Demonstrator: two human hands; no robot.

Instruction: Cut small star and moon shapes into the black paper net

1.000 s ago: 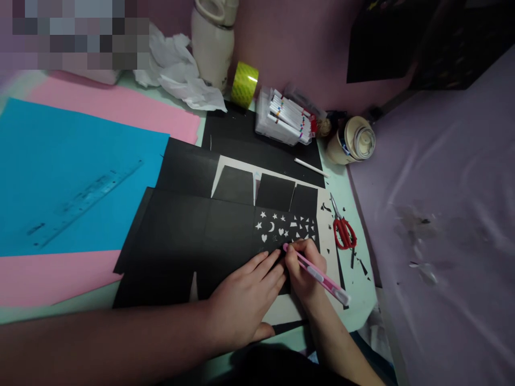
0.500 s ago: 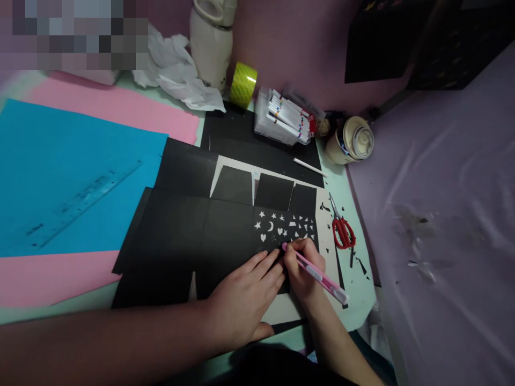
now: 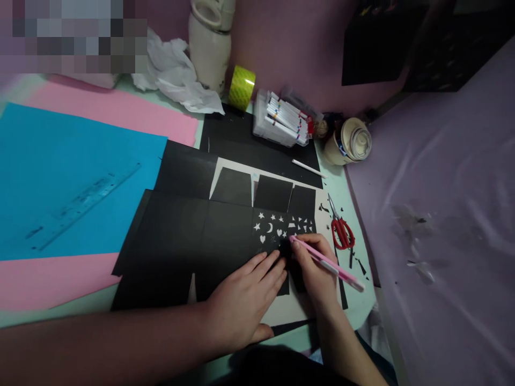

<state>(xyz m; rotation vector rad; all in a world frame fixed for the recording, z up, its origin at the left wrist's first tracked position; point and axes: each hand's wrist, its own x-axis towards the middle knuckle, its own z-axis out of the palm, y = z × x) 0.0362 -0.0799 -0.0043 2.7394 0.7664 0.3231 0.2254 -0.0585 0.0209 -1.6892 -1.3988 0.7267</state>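
Observation:
My left hand (image 3: pixel 249 289) lies flat on a sheet of black card (image 3: pixel 177 225), its fingers stretched toward the card's right end. In my right hand (image 3: pixel 316 268) is a pink craft knife (image 3: pixel 328 262), gripped near its front, with its tail pointing down to the right. The knife's tip meets the card just beyond my left fingertips; the blade itself is too small to see. Near the tip, the card has cut-out stars, hearts, a moon (image 3: pixel 270 227) and several small triangles. Flaps stand along the card's far edge, over a pale board (image 3: pixel 322 201).
Red-handled scissors (image 3: pixel 343 233) lie at the right among black scraps. Behind are a box of white markers (image 3: pixel 281 118), yellow tape (image 3: pixel 242 88), a white bottle (image 3: pixel 210 48) and a cup (image 3: pixel 348 142). Blue paper (image 3: pixel 80 134) with a clear ruler (image 3: pixel 90 206) is at the left.
My right hand and the craft knife have shifted slightly right and up, and the knife's tail has swung to the right. My left hand stays in place on the card.

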